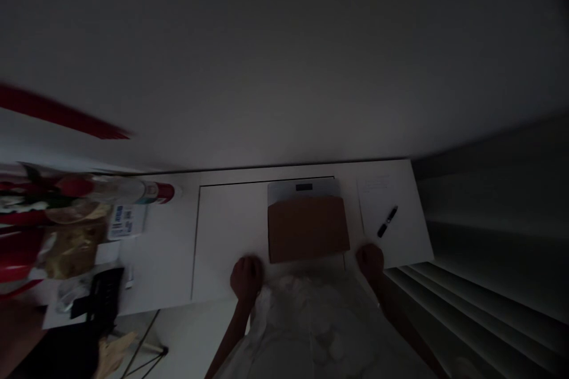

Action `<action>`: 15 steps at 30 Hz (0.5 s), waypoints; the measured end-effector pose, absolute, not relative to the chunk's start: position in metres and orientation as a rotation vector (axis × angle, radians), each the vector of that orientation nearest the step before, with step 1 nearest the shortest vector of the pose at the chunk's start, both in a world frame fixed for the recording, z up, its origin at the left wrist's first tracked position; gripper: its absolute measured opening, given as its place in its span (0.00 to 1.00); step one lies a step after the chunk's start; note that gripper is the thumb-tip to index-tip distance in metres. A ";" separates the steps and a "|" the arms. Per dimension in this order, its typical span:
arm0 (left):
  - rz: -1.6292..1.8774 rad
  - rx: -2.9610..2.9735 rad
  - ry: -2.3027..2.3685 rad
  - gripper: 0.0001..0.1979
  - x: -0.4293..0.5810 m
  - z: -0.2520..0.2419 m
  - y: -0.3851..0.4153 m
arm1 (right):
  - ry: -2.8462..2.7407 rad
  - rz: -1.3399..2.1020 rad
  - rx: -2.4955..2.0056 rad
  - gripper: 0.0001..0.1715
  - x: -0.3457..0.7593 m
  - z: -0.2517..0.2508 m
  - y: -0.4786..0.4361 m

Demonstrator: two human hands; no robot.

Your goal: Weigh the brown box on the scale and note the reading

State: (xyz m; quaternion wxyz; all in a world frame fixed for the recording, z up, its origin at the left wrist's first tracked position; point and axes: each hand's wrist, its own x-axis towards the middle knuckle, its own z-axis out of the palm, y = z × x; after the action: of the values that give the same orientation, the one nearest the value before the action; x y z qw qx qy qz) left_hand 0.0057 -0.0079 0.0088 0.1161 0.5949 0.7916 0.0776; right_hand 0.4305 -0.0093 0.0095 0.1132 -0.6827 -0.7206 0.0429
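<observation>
Dim white table (pixel 169 260) fills my feed, with a red-capped bottle (pixel 146 191) lying at far left. My left hand (pixel 246 275) rests curled in a fist at the near edge. The cardboard box (pixel 307 228) sits on a scale (pixel 303 188), between my well-separated fists. My right hand (pixel 370 260) is curled likewise, beside paper (pixel 402 249) bearing a pen (pixel 387 221).

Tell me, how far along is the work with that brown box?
Done: the cardboard box sits on the scale. In hand: nothing clearly; the left hand and right hand rest at the near edge of the table beside it, grip too dark to judge. Left: the pen lies untouched on the paper.
</observation>
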 end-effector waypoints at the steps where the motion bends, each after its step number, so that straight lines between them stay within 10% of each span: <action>1: 0.227 1.724 2.320 0.15 0.006 0.009 -0.007 | -2.111 0.116 -2.007 0.19 0.431 0.009 -0.010; 15: 0.182 1.785 2.324 0.15 0.006 0.008 -0.008 | -2.089 0.125 -1.986 0.18 0.429 0.010 -0.009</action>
State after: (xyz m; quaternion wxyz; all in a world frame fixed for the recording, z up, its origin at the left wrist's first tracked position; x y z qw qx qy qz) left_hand 0.0055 -0.0085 0.0080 0.1025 0.6046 0.7875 0.0618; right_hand 0.4295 -0.0089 0.0099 0.1279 -0.6826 -0.7182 0.0429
